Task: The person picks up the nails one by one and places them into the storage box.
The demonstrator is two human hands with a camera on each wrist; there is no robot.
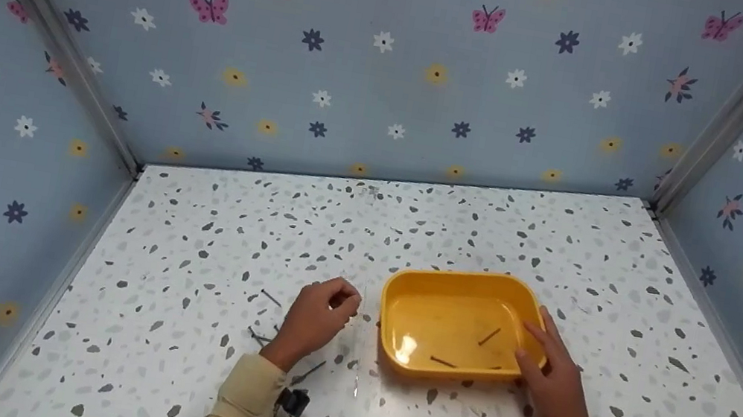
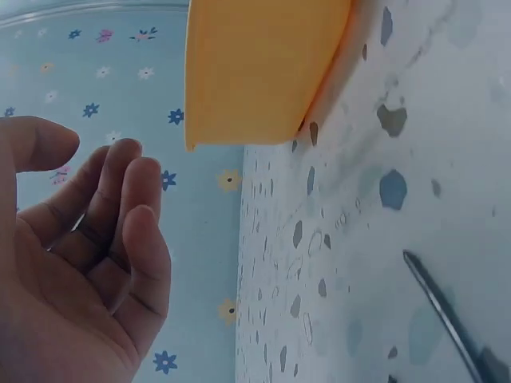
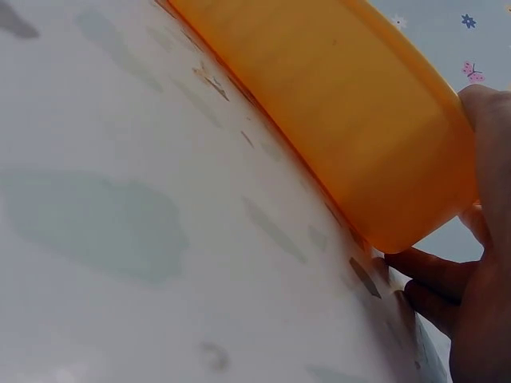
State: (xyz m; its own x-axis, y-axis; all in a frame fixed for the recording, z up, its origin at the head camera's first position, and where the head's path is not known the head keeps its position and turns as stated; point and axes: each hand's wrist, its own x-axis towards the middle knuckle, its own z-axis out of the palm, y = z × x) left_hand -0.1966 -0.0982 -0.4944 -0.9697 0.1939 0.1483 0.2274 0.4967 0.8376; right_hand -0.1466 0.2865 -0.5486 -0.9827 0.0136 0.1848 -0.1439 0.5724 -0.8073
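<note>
A yellow plastic tray [image 1: 461, 284] stands on the speckled table, with a few dark nails [image 1: 490, 336] lying on its floor. At its right end my right hand [image 1: 553, 386] holds the wall, thumb at the rim. In the right wrist view, fingers [image 3: 435, 271] reach round the tray's lower corner. To the left of the tray, my left hand [image 1: 320, 313] hovers over the table with its fingers loosely bent. Nothing shows between its thumb and fingers in the left wrist view. Several loose nails [image 1: 271, 297] lie beside and partly behind the left hand and wrist.
Blue panels [image 1: 364, 71] with flowers and butterflies enclose the table [image 1: 227, 214] at the back and on both sides. Grey metal posts [image 1: 735, 111] run up the corners. One nail [image 2: 443, 311] lies near the left wrist camera.
</note>
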